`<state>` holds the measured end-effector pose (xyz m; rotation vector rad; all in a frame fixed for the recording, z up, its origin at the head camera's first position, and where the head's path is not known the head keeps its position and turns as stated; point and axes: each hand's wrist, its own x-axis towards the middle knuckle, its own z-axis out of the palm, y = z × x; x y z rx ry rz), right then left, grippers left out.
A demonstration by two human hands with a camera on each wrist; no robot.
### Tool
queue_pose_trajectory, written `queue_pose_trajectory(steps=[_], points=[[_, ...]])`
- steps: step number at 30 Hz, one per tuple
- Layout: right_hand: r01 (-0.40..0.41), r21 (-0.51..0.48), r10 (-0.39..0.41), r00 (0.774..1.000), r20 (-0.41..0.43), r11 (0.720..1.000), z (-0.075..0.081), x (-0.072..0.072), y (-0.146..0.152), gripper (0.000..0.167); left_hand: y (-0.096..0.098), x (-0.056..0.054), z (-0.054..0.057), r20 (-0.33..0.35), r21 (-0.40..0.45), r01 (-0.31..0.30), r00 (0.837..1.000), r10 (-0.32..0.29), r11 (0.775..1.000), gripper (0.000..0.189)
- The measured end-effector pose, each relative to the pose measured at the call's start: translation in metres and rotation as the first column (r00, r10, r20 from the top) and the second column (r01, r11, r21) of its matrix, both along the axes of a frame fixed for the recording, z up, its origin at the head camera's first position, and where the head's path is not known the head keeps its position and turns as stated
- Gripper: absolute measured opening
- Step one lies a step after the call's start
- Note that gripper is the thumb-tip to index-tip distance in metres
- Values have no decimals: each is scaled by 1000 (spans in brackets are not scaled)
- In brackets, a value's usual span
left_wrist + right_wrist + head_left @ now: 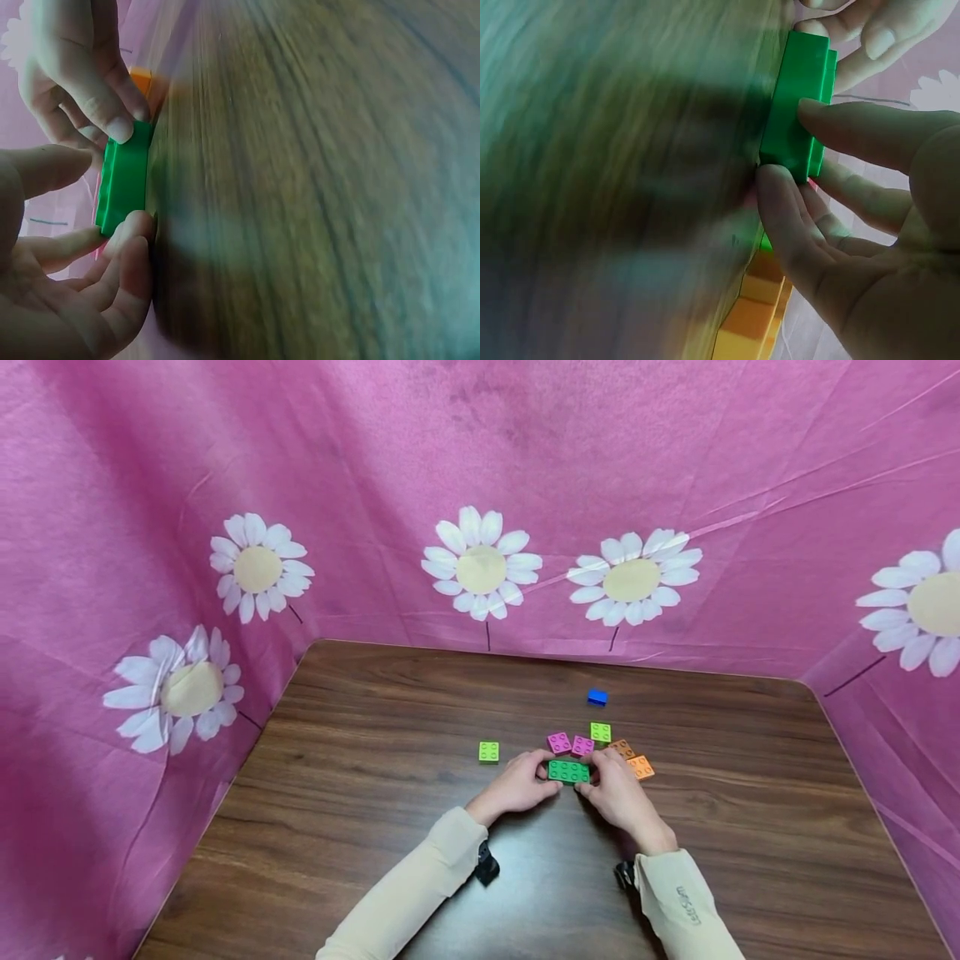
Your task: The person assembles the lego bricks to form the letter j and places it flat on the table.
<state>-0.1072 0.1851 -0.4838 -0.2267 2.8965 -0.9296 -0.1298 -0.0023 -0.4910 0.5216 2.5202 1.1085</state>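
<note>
Between the two hands, on the brown table, is a long green toy brick (568,772) with studs on top. My left hand (525,781) holds its left end; in the left wrist view the fingers are bent against that end and the thumb stands off it. At the other end my right hand (617,789) grips the brick, its thumb against the near side in the right wrist view. Just behind lie two pink bricks (558,743). A dark orange brick (621,749) and a lighter orange brick (641,767), partly hidden, sit beside the right hand.
One lime brick (489,752) lies apart, left of the group, and another lime brick (601,732) is behind the pink ones. Farther back is a blue brick (597,697). A pink cloth (360,585) with white flowers hangs around the table (360,718).
</note>
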Motion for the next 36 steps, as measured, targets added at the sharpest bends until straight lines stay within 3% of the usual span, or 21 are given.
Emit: queue_pose_trajectory(steps=[7, 13, 28, 36], points=[[-14, -21, 14, 1000, -23, 1000, -3, -3, -8, 34, -9, -2, -4, 3, 21, -28, 1000, 28, 999, 49], [-19, -62, 22, 999, 43, 998, -6, -6, -10, 36, -12, -1, -5, 10, 27, -48, 999, 48, 998, 36], [21, -210, 11, 989, 148, 977, -11, -12, -10, 34, -22, 0, -10, 102, 125, -75, 993, 63, 989, 33], [-1, -238, 38, 988, 149, 971, -12, -14, -12, 35, -25, 0, -12, 156, 179, -103, 985, 75, 978, 34]])
